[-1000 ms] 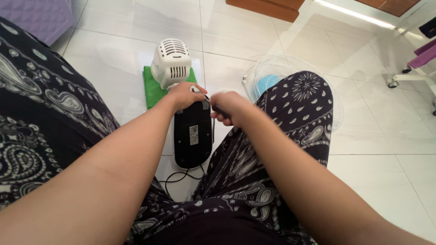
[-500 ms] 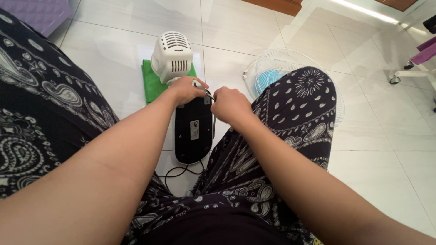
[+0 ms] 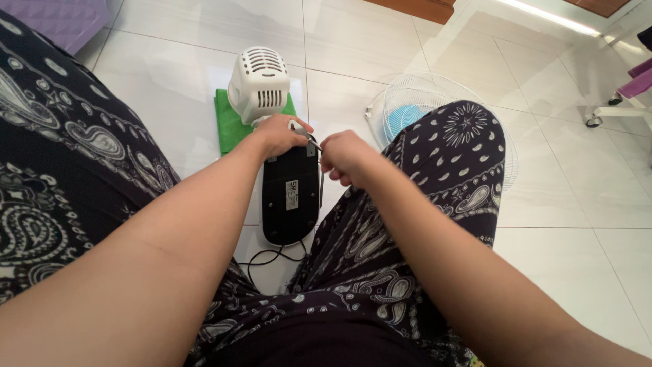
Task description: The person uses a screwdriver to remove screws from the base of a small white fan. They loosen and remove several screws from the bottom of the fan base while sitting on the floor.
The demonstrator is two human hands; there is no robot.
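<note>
The fingers (image 3: 293, 130) of the left hand (image 3: 277, 136) are curled over the top edge of the black fan base (image 3: 291, 197), which lies flat with its underside up, just above the middle of the frame. They press down on the base where it meets the white motor housing (image 3: 259, 84). A thin metal tool (image 3: 307, 138), seemingly a screwdriver, shows between the two hands; its tip sits by the left fingertips at the upper right corner of the base.

The right hand (image 3: 345, 158) is closed in a loose fist round the other end of that tool, just to the right of the base's upper edge and slightly above it. How tightly its fingers grip I cannot tell, since they are turned away from view.

The base stretches from the hands down toward the lower middle, a pale label on its underside, and a black cord (image 3: 272, 259) loops out from its lower end onto the white tiled floor (image 3: 564, 204). The motor housing rests on a green cloth (image 3: 227, 122) at upper centre. To the right, behind the person's patterned knee (image 3: 451, 163), lies a white wire fan guard (image 3: 435, 102) with a blue blade (image 3: 401, 117) showing through. A purple object (image 3: 47, 17) fills the upper left corner.
</note>
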